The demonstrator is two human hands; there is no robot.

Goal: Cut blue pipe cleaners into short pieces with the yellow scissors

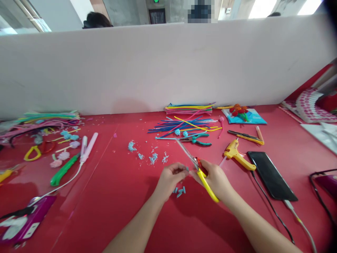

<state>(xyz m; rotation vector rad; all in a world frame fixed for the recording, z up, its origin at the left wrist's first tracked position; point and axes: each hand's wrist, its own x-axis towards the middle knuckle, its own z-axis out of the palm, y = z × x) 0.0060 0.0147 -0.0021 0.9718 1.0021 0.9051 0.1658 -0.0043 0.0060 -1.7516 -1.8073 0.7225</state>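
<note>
My left hand is closed in a pinch on a small light-blue piece, likely cut from a pipe cleaner. My right hand grips scissors with yellow and red handles, their blades pointing up and away to the left. Its fingertips come close to the left ones. Below the hands, several short light-blue pieces lie on the red table. Farther off are small heaps of blue fluff. Beyond the blades rest teal-handled pliers and a long light-blue pipe cleaner.
Colourful pipe cleaners lie along a white partition. At right are a yellow glue gun, a phone on a cable and yellow-handled tweezers. At left are a green cutter, a pink heated tool and fluffy flowers.
</note>
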